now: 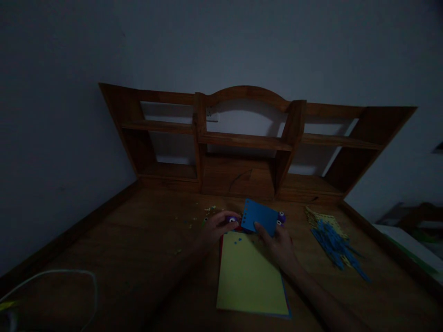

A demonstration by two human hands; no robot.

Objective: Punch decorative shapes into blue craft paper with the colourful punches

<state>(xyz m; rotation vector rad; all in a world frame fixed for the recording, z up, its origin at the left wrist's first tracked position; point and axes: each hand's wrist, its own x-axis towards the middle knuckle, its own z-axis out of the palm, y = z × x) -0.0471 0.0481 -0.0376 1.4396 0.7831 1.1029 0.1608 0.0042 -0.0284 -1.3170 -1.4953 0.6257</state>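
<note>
My left hand rests curled over a small purple hole punch at the left edge of a blue paper piece. My right hand pinches the blue piece's near edge. A row of small holes runs down the blue piece's left side. A second purple punch sits by the blue piece's right corner. Below the hands lies a yellow sheet on top of other coloured sheets, with tiny blue dots near its top.
The wooden desk has a shelf hutch at the back. A pile of blue and yellow paper strips lies at the right. Small paper bits are scattered left of the hands. A pale cable loops at near left.
</note>
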